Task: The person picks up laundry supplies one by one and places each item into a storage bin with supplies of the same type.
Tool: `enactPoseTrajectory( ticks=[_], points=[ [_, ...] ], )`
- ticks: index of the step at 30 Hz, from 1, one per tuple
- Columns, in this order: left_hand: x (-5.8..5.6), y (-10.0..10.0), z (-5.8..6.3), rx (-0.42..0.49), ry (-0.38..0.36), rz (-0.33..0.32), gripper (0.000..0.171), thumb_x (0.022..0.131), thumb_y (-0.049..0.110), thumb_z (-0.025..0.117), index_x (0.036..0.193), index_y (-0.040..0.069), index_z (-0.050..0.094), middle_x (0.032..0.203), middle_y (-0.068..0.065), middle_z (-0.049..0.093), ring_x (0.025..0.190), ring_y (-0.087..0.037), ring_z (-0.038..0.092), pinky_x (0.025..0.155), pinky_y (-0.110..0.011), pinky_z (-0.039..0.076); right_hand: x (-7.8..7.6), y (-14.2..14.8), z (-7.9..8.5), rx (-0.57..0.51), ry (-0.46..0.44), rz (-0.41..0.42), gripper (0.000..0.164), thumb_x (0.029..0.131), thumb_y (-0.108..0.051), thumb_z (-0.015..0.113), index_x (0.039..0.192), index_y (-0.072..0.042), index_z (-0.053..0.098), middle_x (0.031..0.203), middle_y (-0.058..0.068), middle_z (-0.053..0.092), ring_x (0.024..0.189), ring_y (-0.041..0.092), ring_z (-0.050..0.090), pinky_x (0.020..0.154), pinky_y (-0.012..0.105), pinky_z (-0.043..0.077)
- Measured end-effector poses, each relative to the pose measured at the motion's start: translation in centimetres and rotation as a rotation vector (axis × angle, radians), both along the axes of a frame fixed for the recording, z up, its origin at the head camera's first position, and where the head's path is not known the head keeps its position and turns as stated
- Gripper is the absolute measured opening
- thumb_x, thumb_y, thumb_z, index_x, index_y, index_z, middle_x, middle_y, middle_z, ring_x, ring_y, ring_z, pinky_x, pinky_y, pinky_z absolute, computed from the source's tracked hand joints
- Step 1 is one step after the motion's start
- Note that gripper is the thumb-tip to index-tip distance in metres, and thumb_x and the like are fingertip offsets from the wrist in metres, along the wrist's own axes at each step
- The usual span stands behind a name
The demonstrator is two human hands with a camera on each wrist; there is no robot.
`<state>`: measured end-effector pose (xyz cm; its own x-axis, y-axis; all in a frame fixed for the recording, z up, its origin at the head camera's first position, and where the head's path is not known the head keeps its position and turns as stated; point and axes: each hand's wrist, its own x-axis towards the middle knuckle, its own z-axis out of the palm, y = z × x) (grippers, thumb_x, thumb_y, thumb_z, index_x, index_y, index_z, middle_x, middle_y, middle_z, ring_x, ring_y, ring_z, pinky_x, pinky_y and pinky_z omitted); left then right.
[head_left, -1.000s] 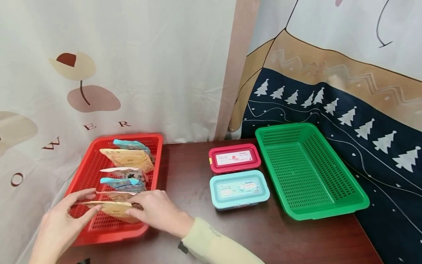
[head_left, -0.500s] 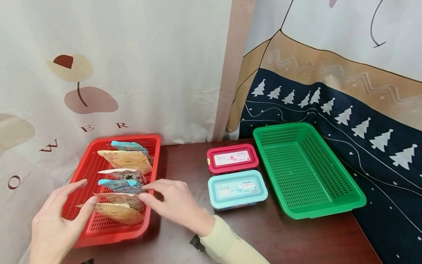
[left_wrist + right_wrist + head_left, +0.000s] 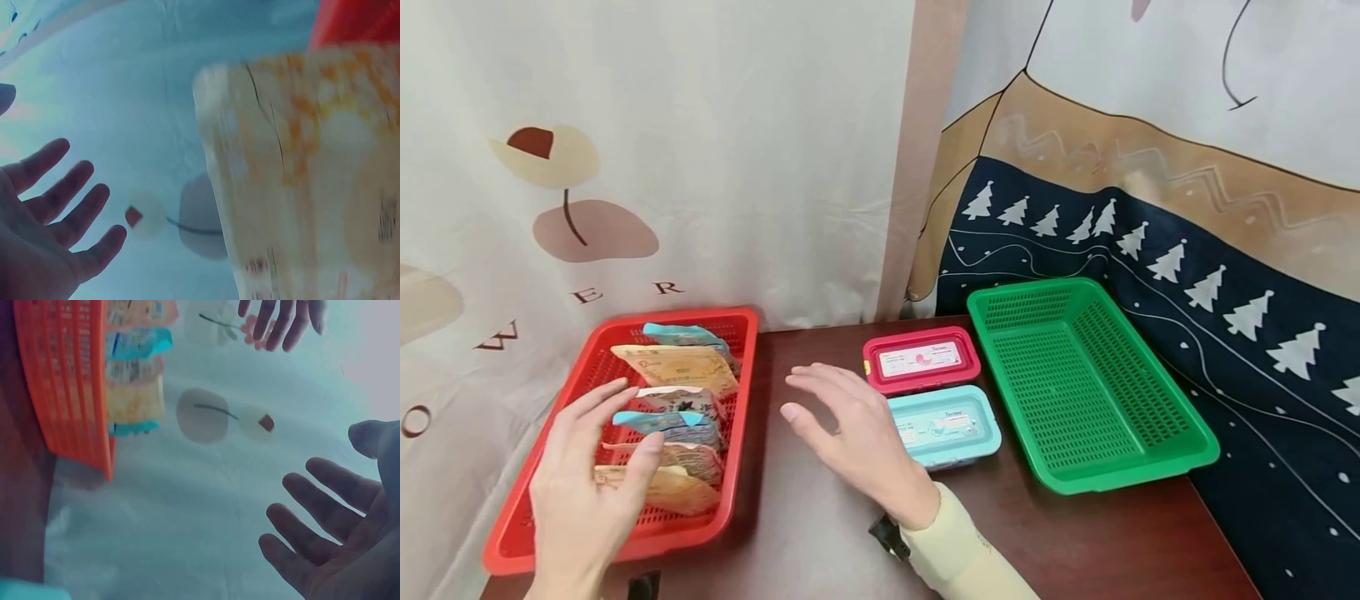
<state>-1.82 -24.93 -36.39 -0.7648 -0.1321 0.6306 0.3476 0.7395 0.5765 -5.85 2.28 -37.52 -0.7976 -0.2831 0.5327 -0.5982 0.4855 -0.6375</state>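
Observation:
My left hand (image 3: 583, 492) hovers over the left side of the red basket (image 3: 655, 546), holding nothing, its fingers apart. Inside the basket a row of flat packets stands on edge: a cream one (image 3: 683, 493) in front, blue ones and a yellowish one (image 3: 681, 367) farther back. That cream packet (image 3: 300, 169) looms large in the left wrist view, apart from the fingers. My right hand (image 3: 865, 437), also holding nothing, is over the table between the basket and the lidded boxes. Its fingers (image 3: 312, 550) are spread in the right wrist view, and it covers part of the light blue box (image 3: 947, 425).
A pink lidded box (image 3: 921, 360) sits just behind the light blue one. To the right stands a shallow green basket (image 3: 1075, 400) with nothing in it. Printed curtains (image 3: 760, 167) hang behind the dark table (image 3: 1075, 550).
Both hands have come off the front packets. The right hand has moved right, out of the basket to beside the boxes; the left has shifted slightly right and up. The packets remain standing.

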Motion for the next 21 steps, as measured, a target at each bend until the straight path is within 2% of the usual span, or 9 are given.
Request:
enactPoseTrajectory(
  ticks=[5,11,19,21],
  points=[
    [-0.4,1.7,-0.1,0.006,0.009,-0.067,0.054,0.088,0.022,0.074,0.138,0.005,0.065,0.149,-0.012,0.056,0.138,-0.003,0.044,0.098,-0.008,0.031,0.1,2.0,0.0,-0.017,-0.025,-0.057,0.043,0.099,-0.039,0.068,0.137,-0.019,0.068,0.147,-0.006,0.060,0.142,0.013,0.048,0.116,0.043,0.039],
    [-1.0,3.5,-0.7,0.026,0.041,-0.139,0.054,0.088,0.024,0.076,0.138,0.005,0.065,0.153,-0.010,0.052,0.141,-0.015,0.044,0.106,-0.012,0.029,0.1,4.3,-0.4,-0.022,-0.061,-0.105,0.048,0.098,-0.039,0.069,0.141,-0.017,0.066,0.155,-0.008,0.051,0.147,0.017,0.042,0.116,0.048,0.038],
    [-1.5,5.9,-1.9,0.018,-0.019,-0.220,0.061,0.083,0.017,0.079,0.142,0.010,0.062,0.159,-0.007,0.045,0.143,-0.031,0.042,0.115,-0.027,0.027,0.1,7.2,-1.5,0.033,-0.098,-0.190,0.054,0.097,-0.040,0.070,0.146,-0.020,0.061,0.161,-0.006,0.044,0.150,0.023,0.038,0.115,0.057,0.038],
    [-1.8,6.5,-2.3,0.008,-0.021,-0.240,0.062,0.083,0.019,0.079,0.142,0.010,0.062,0.159,-0.008,0.045,0.143,-0.032,0.042,0.116,-0.026,0.026,0.3,7.8,-1.7,0.043,-0.116,-0.219,0.055,0.097,-0.042,0.070,0.147,-0.021,0.061,0.162,-0.007,0.043,0.151,0.024,0.036,0.113,0.059,0.039]
  ],
)
